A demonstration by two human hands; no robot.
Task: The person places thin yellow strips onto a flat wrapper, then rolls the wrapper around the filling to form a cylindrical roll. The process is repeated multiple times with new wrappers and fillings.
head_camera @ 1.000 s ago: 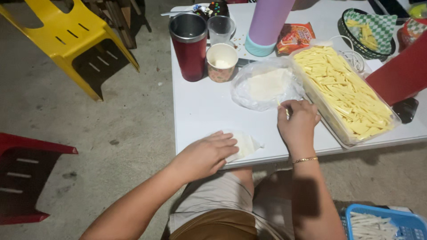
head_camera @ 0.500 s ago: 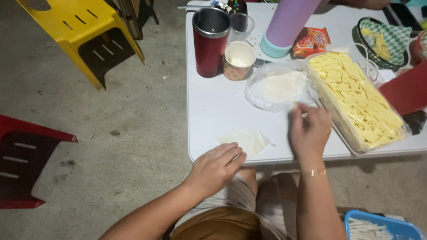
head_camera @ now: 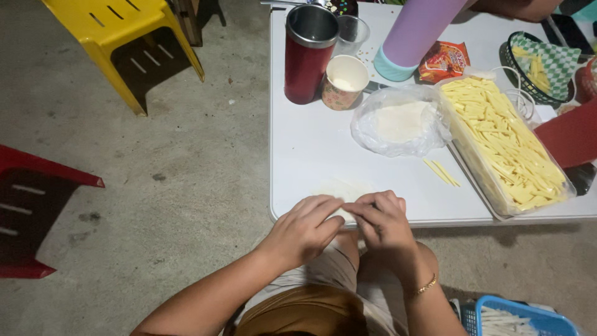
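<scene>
**Both hands pinching a thin wrapper at the table edge**

So the left hand (head_camera: 305, 229) and right hand (head_camera: 380, 219) are meeting right at the near edge of the white table (head_camera: 311, 149), fingertips touching each other. Both are curling down onto a thin, pale, floppy wrapper (head_camera: 341, 188) that's lying flat on the tabletop. The fingers are bent in close, pinching its near edge, but whether anything is inside the fold is hidden under the knuckles. The right wrist is wearing a thin gold bracelet (head_camera: 426, 285).

Just past the wrapper, to the right, a few loose yellow sticks (head_camera: 441, 172) are lying on the bare table, matte and squared-off. Beside those is sitting a long clear tub (head_camera: 505, 144) packed with the same yellow sticks. Between the tub and the cups, a crinkly clear plastic bag (head_camera: 401, 121) is holding a stack of round white wrappers.

Further back: a glossy red tumbler (head_camera: 309, 53) with a steel rim, a small paper cup (head_camera: 344, 82), a clear glass (head_camera: 353, 32), a smooth lilac bottle (head_camera: 415, 37) with a teal base, and an orange snack packet (head_camera: 444, 61). A dark basket (head_camera: 542, 62) lined with green checked paper is sitting at the far right.

On the rough concrete floor, a yellow stool (head_camera: 127, 43), a red chair (head_camera: 34, 211), and a blue basket (head_camera: 516, 317).
</scene>
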